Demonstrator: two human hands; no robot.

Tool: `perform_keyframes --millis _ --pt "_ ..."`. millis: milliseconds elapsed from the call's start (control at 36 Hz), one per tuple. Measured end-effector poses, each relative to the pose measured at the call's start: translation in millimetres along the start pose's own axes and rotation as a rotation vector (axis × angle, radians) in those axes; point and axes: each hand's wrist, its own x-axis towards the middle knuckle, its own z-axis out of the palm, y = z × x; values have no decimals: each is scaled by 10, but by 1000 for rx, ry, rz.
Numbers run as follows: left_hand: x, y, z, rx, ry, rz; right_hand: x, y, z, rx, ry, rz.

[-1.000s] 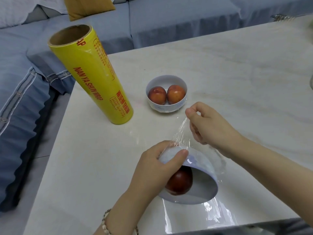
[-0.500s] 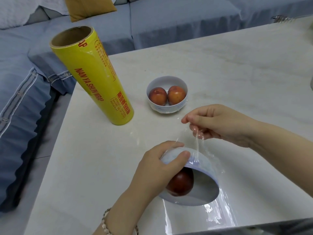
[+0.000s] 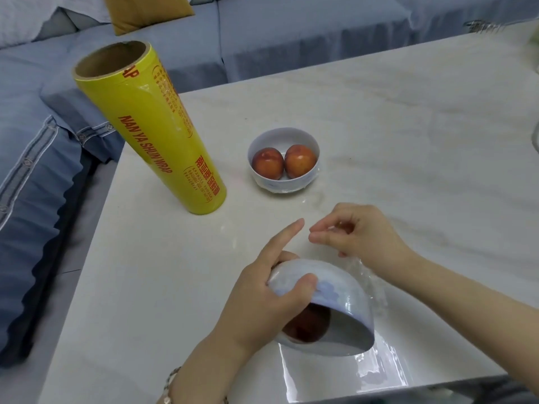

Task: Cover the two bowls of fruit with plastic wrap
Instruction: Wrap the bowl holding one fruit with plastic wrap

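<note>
A white bowl (image 3: 344,301) with a dark red fruit (image 3: 306,328) inside is tipped toward me near the table's front edge. My left hand (image 3: 262,304) grips its upturned base, thumb on the outside, index finger pointing out. Clear plastic wrap (image 3: 376,365) lies under and around this bowl. My right hand (image 3: 358,231), just behind the bowl, pinches a strand of that wrap between thumb and fingers. A second white bowl (image 3: 284,185) with two red-orange fruits stands upright farther back, and film shows at its base.
A tall yellow roll of plastic wrap (image 3: 157,132) stands upright at the table's left side. The pale marble table (image 3: 408,126) has its left edge next to a blue sofa (image 3: 43,170). A mustard cushion (image 3: 145,10) lies on the sofa behind.
My right hand has lowered toward the tipped bowl with the wrap strand. My left index finger has lifted off the bowl and points outward. The bowl stays tipped.
</note>
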Motion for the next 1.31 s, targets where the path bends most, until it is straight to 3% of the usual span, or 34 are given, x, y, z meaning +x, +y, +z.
perform_keyframes --millis 250,389,556,611,694,750,833,889,972,1194,1306 --pt "-25 -83 -55 54 -34 46 -73 145 178 99 50 100" --pt "-27 -70 -79 67 -105 51 -94 190 109 120 -77 301" --pt "0 -52 -80 109 -107 32 -83 322 58 184 -23 535" --pt "-11 -66 -85 114 -95 39 -65 403 -49 147 99 520" --pt "-16 -80 -110 109 -84 57 -149 297 -227 99 222 325" --pt "-4 -78 -119 102 -74 66 -287 87 -284 147 146 139" --pt "30 -63 -113 107 -93 88 -460 -125 -264 73 -191 0" --pt "41 -53 -105 100 -110 92 -491 -122 -217 -119 -365 8" --pt "47 -62 -105 75 -88 68 -464 -52 -148 -220 -427 42" --pt "119 -138 -72 3 79 -8 -444 137 -168 14 -378 156" --pt "193 -151 -59 -157 296 -107 -456 181 -187 105 -176 219"
